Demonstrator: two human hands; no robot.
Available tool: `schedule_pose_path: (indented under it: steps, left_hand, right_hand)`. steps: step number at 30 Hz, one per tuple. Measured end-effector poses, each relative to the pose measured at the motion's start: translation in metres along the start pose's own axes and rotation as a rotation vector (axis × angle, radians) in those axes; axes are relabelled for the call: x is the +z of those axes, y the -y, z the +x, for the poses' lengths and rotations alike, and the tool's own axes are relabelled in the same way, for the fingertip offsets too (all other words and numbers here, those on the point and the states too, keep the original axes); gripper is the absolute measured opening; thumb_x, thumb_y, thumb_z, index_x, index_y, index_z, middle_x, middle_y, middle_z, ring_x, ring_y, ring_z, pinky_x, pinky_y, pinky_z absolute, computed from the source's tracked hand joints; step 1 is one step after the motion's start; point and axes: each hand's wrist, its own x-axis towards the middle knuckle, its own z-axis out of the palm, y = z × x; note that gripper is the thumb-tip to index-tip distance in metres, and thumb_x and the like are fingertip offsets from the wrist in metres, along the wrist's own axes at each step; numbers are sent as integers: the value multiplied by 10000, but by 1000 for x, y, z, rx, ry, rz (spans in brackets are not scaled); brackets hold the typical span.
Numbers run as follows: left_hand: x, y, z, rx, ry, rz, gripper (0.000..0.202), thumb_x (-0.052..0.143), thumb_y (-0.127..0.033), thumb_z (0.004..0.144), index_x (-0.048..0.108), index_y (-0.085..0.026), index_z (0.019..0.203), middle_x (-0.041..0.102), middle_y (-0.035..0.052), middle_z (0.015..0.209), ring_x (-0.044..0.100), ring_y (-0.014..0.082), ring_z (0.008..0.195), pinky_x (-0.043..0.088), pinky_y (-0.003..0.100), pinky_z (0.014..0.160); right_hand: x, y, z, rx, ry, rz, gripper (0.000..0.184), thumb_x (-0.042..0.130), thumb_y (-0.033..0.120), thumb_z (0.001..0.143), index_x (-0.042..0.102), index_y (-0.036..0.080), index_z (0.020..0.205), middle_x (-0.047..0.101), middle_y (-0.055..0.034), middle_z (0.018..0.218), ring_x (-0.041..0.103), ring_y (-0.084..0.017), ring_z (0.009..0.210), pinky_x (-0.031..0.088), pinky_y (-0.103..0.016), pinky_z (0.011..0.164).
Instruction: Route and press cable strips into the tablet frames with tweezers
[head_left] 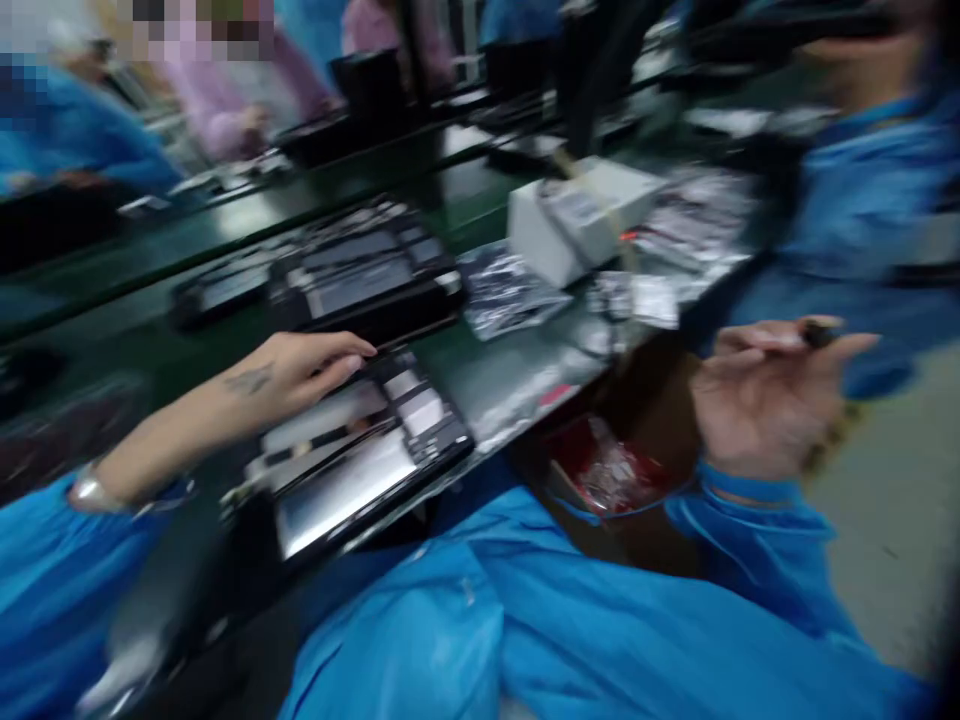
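On the bench in front of me lies an opened flat electronic device [345, 490], with a shiny metallic panel and small parts showing along its right end. My left hand [315, 370] reaches over its far edge, fingers stretched out and thumb apart; the fingertips seem to touch the device or hover just above it. Off to the right, past the bench edge, my right hand [772, 400] is raised palm up. Between its thumb and fingers it pinches a small dark piece [819, 333], too blurred to name.
Behind the device stands a stack of similar devices [367, 270]. Silvery bags [510, 290] and a white box [577, 220] lie to its right. Below the bench edge is a brown carton [667, 400] with red and clear plastic. A co-worker's blue sleeve [862, 200] is close at right.
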Motion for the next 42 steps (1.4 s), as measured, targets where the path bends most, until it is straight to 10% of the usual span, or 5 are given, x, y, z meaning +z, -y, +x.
schedule_pose_path:
  steps: [3,6,11,26,42]
  left_hand:
    - [3,40,-49,-207,99,177,448,429,-522,1026,662,-207,1243,710,78,1191,675,261,1054,506,352,921]
    - [32,63,-67,-192,43,95,447,390,-465,1047,621,-169,1289,657,101,1195,637,238,1078,484,336,944]
    - [75,69,-70,-81,-229,10,421,318,-358,1076,630,-147,1261,622,109,1111,595,228,1025,484,349,908]
    - [75,44,-77,-160,-204,-2,316,417,-261,1069,648,-186,1272,609,74,1046,580,229,967,483,349,831]
    - [72,39,-76,-216,-151,17,312,445,-229,1059,653,-186,1287,619,81,1085,588,240,1007,495,352,843]
  right_hand:
    - [90,-30,-19,110,183,-53,308,970,546,491,768,375,648,677,57,693,614,-79,643,495,-223,465]
    - [171,-64,-40,80,577,-110,237,877,540,700,807,330,783,698,20,746,695,-139,707,590,-289,547]
    - [241,-122,-64,17,1092,-430,200,701,449,923,791,272,900,711,-13,885,690,-154,734,607,-329,668]
    - [242,-146,-67,44,1421,-811,210,641,388,975,736,206,928,732,-23,980,683,-165,851,516,-292,698]
    - [244,-144,-66,134,1386,-766,189,668,372,959,730,194,943,706,-20,963,681,-144,829,543,-249,665]
